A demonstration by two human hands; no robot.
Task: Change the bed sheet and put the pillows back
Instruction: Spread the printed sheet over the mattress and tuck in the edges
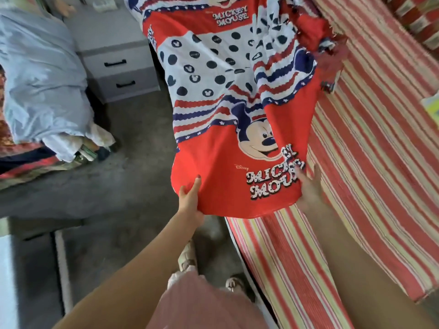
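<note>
A red, white and blue Mickey Mouse sheet [228,91] stretches away from me in the air over the left edge of the bed. My left hand [188,198] grips its near left corner, thumb on top. My right hand [308,188] is blurred at the sheet's near right edge, its fingers spread against the cloth. The bed [370,162] on the right is covered with a red, cream and yellow striped sheet. No pillow shows clearly.
A grey bedside cabinet [118,67] with two drawers stands at the back left. A second bed with a pale blue cover [40,79] fills the far left. Grey floor [123,198] lies between the beds. My sandalled feet [187,257] stand by the bed's edge.
</note>
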